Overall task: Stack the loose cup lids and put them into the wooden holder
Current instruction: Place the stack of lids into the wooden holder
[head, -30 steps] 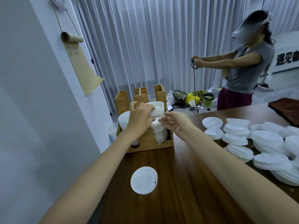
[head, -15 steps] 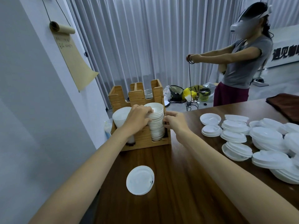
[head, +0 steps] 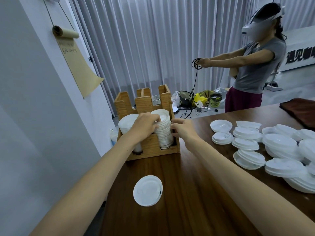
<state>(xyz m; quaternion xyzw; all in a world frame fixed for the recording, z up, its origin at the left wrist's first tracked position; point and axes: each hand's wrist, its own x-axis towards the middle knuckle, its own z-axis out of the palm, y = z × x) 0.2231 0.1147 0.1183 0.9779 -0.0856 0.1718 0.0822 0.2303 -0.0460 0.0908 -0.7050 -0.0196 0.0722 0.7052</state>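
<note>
A wooden holder [head: 150, 151] stands at the table's far left edge. Its right slot holds a tall stack of white cup lids [head: 164, 132]. My left hand [head: 144, 125] grips the upper left side of that stack. My right hand [head: 183, 128] has its fingers curled against the stack's right side, by the holder's wall. A second white stack [head: 127, 122] fills the left slot, partly hidden by my left hand. One loose lid [head: 148, 190] lies on the table near me. Several loose lid piles [head: 279, 147] are spread at the right.
The dark wooden table [head: 196, 193] runs along a white wall on the left. A person in a headset [head: 254, 65] stands beyond the table, holding a black cable. A dark cloth [head: 300, 106] lies at the far right corner. Bags and a basket sit on the floor.
The lid stack has gone down into the holder's right slot between both hands. My hands have stayed on its sides and moved lower with it.
</note>
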